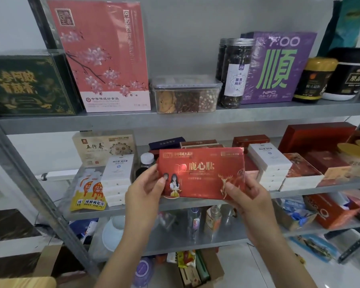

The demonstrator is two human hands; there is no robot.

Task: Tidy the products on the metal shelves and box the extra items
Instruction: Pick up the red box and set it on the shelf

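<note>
The left grip (146, 190) and the right grip (244, 196) hold a flat red box (202, 173) by its two lower corners, thumbs on the printed front and fingers behind. The box is upright, facing the camera, in the air just in front of the middle shelf (299, 192).

Just behind its left edge stands a small bottle with a white cap (147, 160). A stack of white boxes (116, 177) sits to the left, with yellow pouches (89, 192) beside it. Another white stack (268, 163) lies to the right.

On the upper shelf (112, 121) stand a pink blossom box (104, 59), a clear tub (185, 94), a dark jar (235, 71) and a purple box (279, 67). On the floor below is an open cardboard box (214, 267) with items inside.
</note>
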